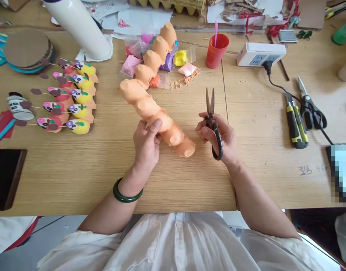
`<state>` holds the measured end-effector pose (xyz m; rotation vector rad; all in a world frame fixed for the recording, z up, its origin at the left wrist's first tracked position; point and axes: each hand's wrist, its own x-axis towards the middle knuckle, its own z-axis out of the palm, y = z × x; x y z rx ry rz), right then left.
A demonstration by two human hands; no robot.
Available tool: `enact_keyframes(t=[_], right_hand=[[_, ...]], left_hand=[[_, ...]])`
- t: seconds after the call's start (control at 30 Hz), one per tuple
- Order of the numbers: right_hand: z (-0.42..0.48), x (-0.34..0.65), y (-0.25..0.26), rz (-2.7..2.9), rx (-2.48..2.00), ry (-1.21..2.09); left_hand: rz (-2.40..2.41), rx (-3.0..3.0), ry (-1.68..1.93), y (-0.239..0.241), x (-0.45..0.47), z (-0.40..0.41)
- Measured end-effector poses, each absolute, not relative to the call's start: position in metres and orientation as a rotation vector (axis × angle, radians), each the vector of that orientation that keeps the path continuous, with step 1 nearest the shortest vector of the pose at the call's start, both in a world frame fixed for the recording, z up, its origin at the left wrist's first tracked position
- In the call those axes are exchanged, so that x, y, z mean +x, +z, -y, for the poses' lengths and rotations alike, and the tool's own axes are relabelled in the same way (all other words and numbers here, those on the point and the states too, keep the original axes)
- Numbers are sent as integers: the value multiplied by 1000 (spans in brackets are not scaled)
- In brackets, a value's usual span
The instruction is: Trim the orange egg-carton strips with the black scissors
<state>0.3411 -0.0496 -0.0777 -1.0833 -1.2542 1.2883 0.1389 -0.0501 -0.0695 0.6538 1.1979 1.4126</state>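
My left hand (147, 143) grips a bumpy orange egg-carton strip (157, 118) near its middle, thumb on top, and holds it slanted above the table. A second orange egg-carton strip (153, 56) stretches away behind it, its near end close to the held strip's far end; whether they touch I cannot tell. In my right hand (221, 135) is a pair of dark-handled scissors (211, 109), points upward and blades slightly apart. The scissors are to the right of the strip and clear of it. Packets of coloured clay (169, 62) lie partly hidden under the far strip.
Painted egg-carton figures (82, 96) stand at left, near a white bottle (79, 30) and a phone (9, 178). A red cup (216, 51) and power strip (260, 54) are at the back. Rightward lie a yellow-black cutter (297, 124) and other scissors (310, 107), beside a cable.
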Motion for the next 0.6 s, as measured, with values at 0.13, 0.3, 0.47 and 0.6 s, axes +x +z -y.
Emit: enact_keyframes(t=[0.13, 0.3, 0.47, 0.6], right_hand=[[52, 337, -76, 1198, -1027, 1364], [55, 333, -77, 1274, -1033, 1348], [59, 329, -77, 1384, -1067, 1288], [60, 328, -76, 1428, -1067, 1273]], left_hand=[[-1182, 679, 1460, -70, 141, 52], [-1171, 678, 1413, -72, 142, 54], [-1126, 670, 1397, -72, 144, 55], [-1122, 706, 1379, -73, 145, 56]])
